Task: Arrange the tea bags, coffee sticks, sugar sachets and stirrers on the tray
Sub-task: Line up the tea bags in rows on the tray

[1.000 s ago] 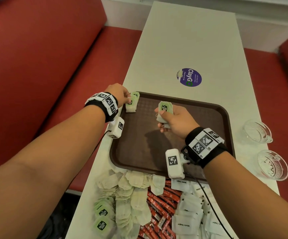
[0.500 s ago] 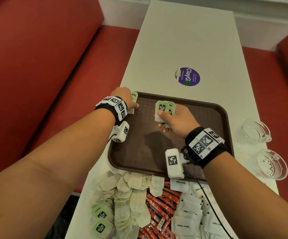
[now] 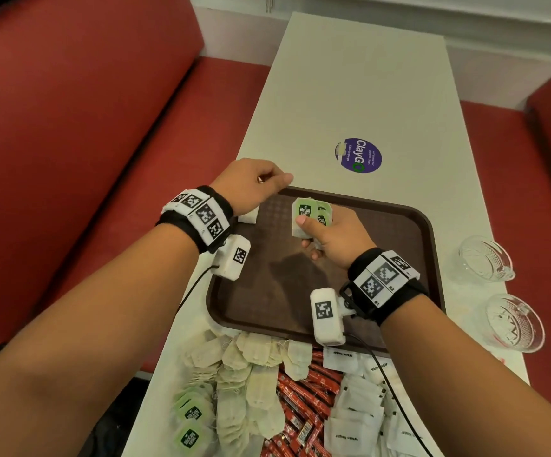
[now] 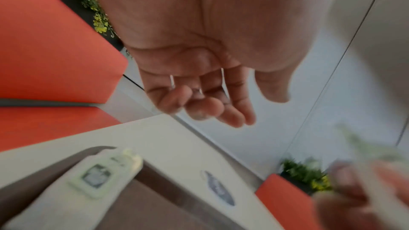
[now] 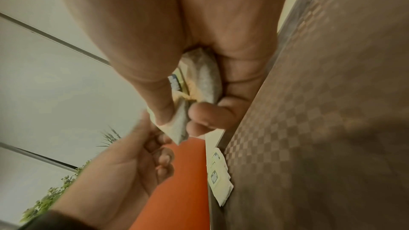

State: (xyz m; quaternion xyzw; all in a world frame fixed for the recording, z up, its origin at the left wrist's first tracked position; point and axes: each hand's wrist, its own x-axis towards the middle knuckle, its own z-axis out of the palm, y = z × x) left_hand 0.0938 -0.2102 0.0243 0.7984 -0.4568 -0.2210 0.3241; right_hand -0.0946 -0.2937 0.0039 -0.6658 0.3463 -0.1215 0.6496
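Note:
The brown tray [image 3: 399, 232] lies across the white table. A tea bag [image 3: 250, 218] with a green tag [image 4: 97, 176] lies in its far left corner, partly hidden under my left wrist. My left hand [image 3: 267, 181] hovers just above that corner, fingers loosely curled and empty [image 4: 205, 107]. My right hand [image 3: 310, 232] is over the tray's far middle and pinches a small bundle of green-tagged tea bags [image 3: 308, 214] between thumb and fingers [image 5: 199, 83]. In the right wrist view the left hand [image 5: 132, 163] sits close beside the bundle.
Heaps lie at the table's near end: loose tea bags [image 3: 234, 374], red coffee sticks [image 3: 300, 400], white sugar sachets [image 3: 356, 410]. Two glass cups [image 3: 485, 258] [image 3: 514, 321] stand right of the tray. A purple sticker [image 3: 359, 155] is beyond it. Red benches [image 3: 102, 127] flank the table.
My left hand has let go of the tea bag in the tray's far left corner and lifted towards the right hand. The right hand stays in place with its bundle.

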